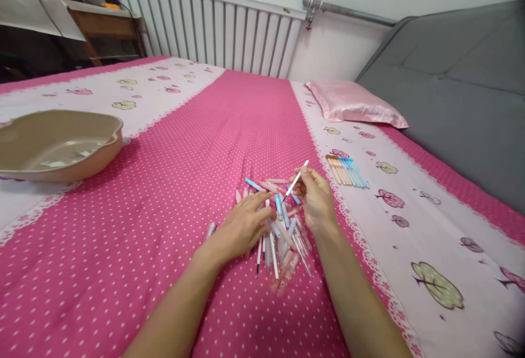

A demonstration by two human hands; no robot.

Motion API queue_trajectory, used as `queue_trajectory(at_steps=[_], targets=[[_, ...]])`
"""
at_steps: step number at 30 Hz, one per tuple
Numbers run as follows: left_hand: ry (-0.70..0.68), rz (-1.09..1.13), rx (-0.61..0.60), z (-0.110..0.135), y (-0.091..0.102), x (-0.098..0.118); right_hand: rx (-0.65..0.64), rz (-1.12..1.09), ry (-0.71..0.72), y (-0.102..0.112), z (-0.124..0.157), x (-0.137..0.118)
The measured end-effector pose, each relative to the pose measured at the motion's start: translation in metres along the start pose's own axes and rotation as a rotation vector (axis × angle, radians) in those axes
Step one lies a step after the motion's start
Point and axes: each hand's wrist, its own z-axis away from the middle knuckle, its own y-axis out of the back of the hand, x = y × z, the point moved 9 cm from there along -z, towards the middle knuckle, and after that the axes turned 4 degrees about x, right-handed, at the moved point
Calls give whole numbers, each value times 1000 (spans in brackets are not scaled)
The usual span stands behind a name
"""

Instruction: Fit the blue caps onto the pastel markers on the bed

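My right hand [318,199] pinches a slim white pen refill [296,180] between thumb and fingers, its dark tip slanting down toward the pile. Beneath and between my hands lies a loose heap of pens [290,238], with clear, pale pink, lilac and blue barrels and several white refills among them. My left hand [240,226] rests palm down on the heap's left side, fingers stretched out and apart; what lies under its palm is hidden. A neat row of orange and blue pens [348,172] is laid side by side to the right of my right hand.
A beige basin [94,164] with small pale pieces in it stands at the left on the bed's pink dotted cover [184,156]. A pink pillow [355,101] lies before the grey headboard [459,68]. Behind the bed are a white radiator [213,30] and a desk [104,27].
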Motion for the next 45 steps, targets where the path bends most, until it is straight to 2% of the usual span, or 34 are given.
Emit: queue_trajectory(at_steps=[4, 8, 11, 17, 26, 39, 42, 45], targets=[[36, 112, 42, -2, 8, 2, 0, 19, 18, 0, 0, -1], [175, 283, 126, 0, 15, -8, -14, 32, 93, -3, 3, -11], [230, 371, 123, 2, 15, -11, -1, 21, 170, -3, 6, -23], [236, 349, 75, 2, 13, -11, 11, 47, 259, -6, 15, -40], [248, 361, 99, 3, 16, -14, -38, 114, 324, -12, 20, -45], [294, 364, 117, 4, 16, -18, -243, 204, 270, -34, 29, -33], [327, 379, 146, 5, 20, -19, -337, 264, 297, -42, 33, -31], [358, 420, 188, 6, 23, -21, -484, 341, 315, -54, 38, -25]])
